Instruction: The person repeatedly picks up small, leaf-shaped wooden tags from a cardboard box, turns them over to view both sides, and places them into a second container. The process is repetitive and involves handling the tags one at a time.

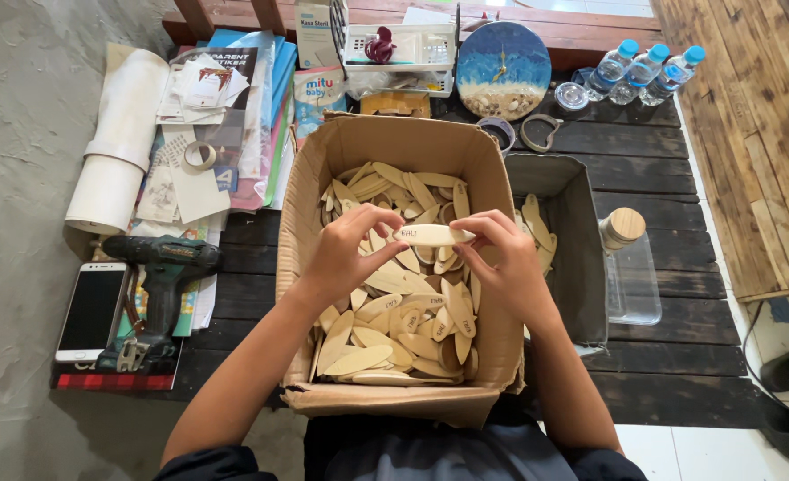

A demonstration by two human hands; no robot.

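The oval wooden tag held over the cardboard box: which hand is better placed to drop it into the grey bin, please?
Probably the right hand: it pinches the oval wooden tag's end nearest the grey bin, while the left hand sits farther away.

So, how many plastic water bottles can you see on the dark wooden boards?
3. They lie side by side at the top right corner: the left bottle, the middle bottle and the right bottle, all with blue caps. Others may be hidden outside the view.

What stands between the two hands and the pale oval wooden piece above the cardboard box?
Nothing visible does. The left hand and the right hand hold the pale oval wooden piece by its two ends, above the brown cardboard box of similar pieces.
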